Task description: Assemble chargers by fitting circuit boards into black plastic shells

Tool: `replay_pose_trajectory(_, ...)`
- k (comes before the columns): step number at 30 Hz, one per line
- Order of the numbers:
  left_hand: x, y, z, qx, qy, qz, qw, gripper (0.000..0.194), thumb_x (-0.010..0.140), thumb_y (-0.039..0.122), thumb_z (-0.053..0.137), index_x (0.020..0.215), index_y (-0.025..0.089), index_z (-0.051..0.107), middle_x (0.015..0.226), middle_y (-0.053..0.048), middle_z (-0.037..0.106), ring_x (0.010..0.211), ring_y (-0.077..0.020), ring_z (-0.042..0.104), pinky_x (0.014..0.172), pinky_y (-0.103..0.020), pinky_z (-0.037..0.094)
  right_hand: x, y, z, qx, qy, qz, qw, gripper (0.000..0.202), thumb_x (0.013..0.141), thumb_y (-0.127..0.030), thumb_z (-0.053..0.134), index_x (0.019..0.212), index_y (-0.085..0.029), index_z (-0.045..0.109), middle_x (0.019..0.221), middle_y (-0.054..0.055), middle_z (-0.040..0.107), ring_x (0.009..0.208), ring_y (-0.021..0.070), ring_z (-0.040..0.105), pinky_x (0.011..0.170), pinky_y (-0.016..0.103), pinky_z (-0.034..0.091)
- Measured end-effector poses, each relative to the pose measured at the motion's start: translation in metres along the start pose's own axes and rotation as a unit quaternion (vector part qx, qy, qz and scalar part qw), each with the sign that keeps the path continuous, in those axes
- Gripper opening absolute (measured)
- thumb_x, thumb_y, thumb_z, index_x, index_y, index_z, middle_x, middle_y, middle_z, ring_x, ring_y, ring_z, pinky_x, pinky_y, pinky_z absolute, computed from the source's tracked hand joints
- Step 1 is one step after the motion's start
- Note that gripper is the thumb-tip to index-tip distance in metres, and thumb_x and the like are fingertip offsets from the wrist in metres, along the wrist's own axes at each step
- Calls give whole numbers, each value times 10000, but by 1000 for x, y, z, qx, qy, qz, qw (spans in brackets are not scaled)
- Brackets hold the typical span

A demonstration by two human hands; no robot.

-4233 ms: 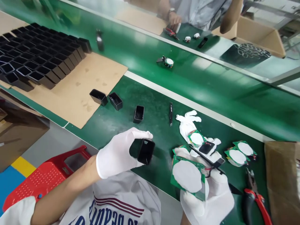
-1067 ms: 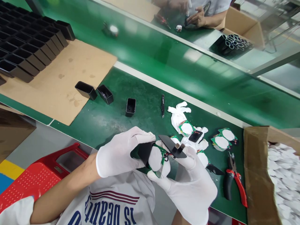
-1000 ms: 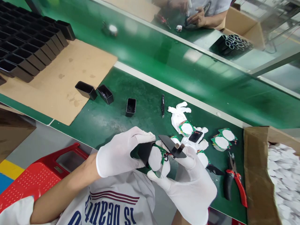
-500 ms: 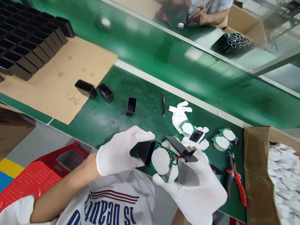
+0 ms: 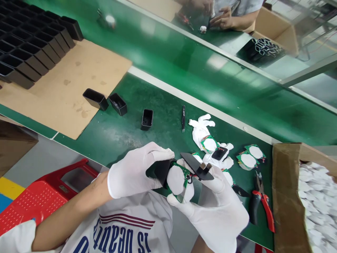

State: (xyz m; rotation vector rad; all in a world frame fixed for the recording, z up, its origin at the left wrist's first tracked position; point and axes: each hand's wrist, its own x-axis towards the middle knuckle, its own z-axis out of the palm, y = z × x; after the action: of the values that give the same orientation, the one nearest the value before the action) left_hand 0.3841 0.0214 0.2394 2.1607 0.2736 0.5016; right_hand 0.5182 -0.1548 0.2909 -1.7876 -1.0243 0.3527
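Observation:
My gloved left hand (image 5: 139, 170) is wrapped round a black plastic case (image 5: 161, 172), tilted with its mouth to the right. My right hand (image 5: 213, 207), also in a white glove, grips a green circuit board (image 5: 171, 197) carrying a round white pad (image 5: 176, 180). The board's left edge is at the mouth of the case; how deep it sits I cannot tell. A black end cover (image 5: 193, 165), joined to the board by short wires, lies against my right fingers. Beyond my hands a spare white glove (image 5: 200, 130) lies under another padded board (image 5: 210, 144).
Red-handled pliers (image 5: 261, 202) and more padded boards (image 5: 248, 160) lie right, beside a carton (image 5: 286, 196) of white pieces. Black tweezers (image 5: 183, 117) and several black cases (image 5: 146, 118) stand or lie left of them. Across the partition, a co-worker's hands (image 5: 223, 17) work.
My right hand has moved slightly left with the board, closer to the case. The black end cover has shifted left and turned a little. My left hand has hardly moved.

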Motion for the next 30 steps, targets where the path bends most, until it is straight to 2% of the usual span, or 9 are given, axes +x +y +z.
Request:
replay_pose_trajectory(3,1,2,1,-5,-5,-6,1000,624,802,229,865,1389,321,673,1298,-19,757,1112,-251,798,891,-334,695,2,-2,1,-57,19,-46,997,440,830,-381,949,1217,-343,741,1167,55,786,1081,318,761,943,564,671)
replay_pose_trajectory(7,2,3,2,-15,-2,-18,1000,647,773,205,883,1377,322,685,1294,-23,764,1108,-263,796,884,-353,702,4,-3,3,-97,20,-76,992,421,853,-380,932,1211,-296,727,1163,75,779,1023,275,772,865,459,686)
replay_pose_trajectory(14,0,1,5,-2,21,-5,1000,668,756,179,881,1375,321,673,1261,-13,765,1080,-253,802,855,-330,694,5,0,4,-112,11,-88,990,392,883,-435,909,1187,-287,710,1160,71,779,1018,280,771,938,513,667)
replay_pose_trajectory(17,-1,0,5,3,25,-4,1000,677,747,185,893,1374,316,675,1263,-17,761,1077,-258,802,849,-331,691,5,1,5,-121,11,-93,988,361,916,-451,877,1181,-285,697,1162,64,778,1004,264,770,945,501,659)
replay_pose_trajectory(23,1,1,4,0,14,-14,1000,627,764,169,885,1345,308,695,1226,-14,765,1044,-245,811,848,-327,692,8,2,6,-142,20,-103,984,383,884,-447,903,1154,-286,685,1138,49,775,963,252,780,862,446,676)
replay_pose_trajectory(27,1,-2,5,-16,9,-27,999,589,779,186,887,1329,296,711,1205,-20,769,1047,-241,803,870,-332,687,10,3,8,-146,11,-118,982,374,912,-431,882,1197,-294,684,1165,46,770,1014,246,767,879,438,681)
replay_pose_trajectory(30,0,-2,5,-36,-4,-29,999,517,804,168,866,1290,275,726,1151,-18,788,1041,-228,789,899,-329,674,12,3,9,-162,9,-119,980,384,917,-482,872,1200,-292,697,1213,58,762,1068,259,753,896,448,682)
